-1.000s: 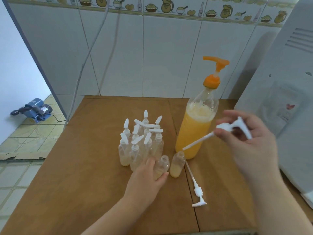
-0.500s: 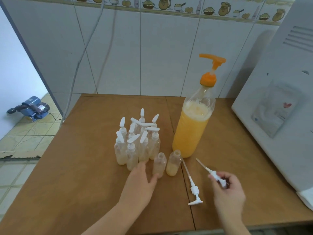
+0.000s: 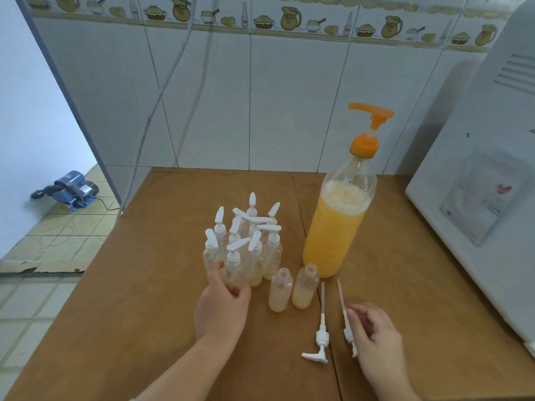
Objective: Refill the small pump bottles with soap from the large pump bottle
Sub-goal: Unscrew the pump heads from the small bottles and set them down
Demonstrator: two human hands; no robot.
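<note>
My left hand [image 3: 223,305] curls round a capped small bottle [image 3: 236,270] at the cluster's near edge, my right hand [image 3: 373,340] rests loosely open on a loose pump [image 3: 346,322], and tugging carelessly could topple neighbours into the two uncapped bottles [image 3: 292,287] between my hands.

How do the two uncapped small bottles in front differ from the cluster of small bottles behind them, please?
The two uncapped small bottles have open necks; the clustered small bottles all carry white pump heads. The uncapped pair stands free beside the large pump bottle, with two removed pump heads lying nearby; the left hand grips one bottle at the cluster's front. Both groups are upright, clear, and hold a little pale soap.
</note>
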